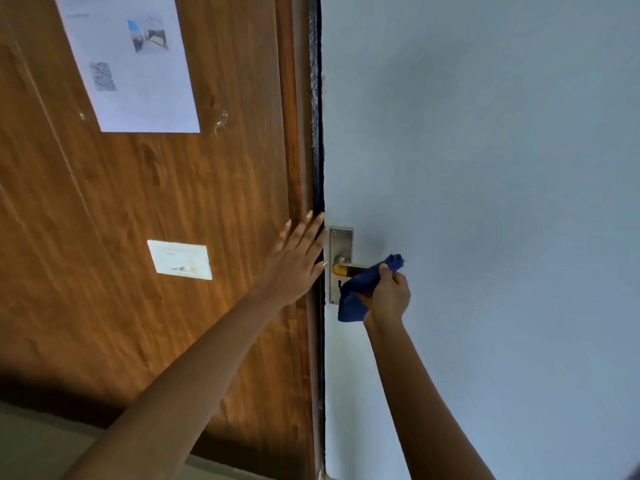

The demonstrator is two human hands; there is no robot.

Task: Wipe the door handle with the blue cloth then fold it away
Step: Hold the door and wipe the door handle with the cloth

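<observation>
A brass lever door handle (346,270) sticks out from a steel backplate (340,244) on the pale blue door (485,168). The blue cloth (360,289) is wrapped over the outer part of the lever, and a loose end hangs below it. My right hand (389,296) is closed on the cloth and on the lever under it. My left hand (298,261) lies flat with fingers spread on the brown wooden panel (138,202), its fingertips at the dark door edge just left of the backplate.
A dark rubber strip (316,133) runs down the gap between the wooden panel and the blue door. A printed sheet (138,81) and a small white label (180,259) are stuck on the wood. A strip of pale floor (34,445) shows at the bottom left.
</observation>
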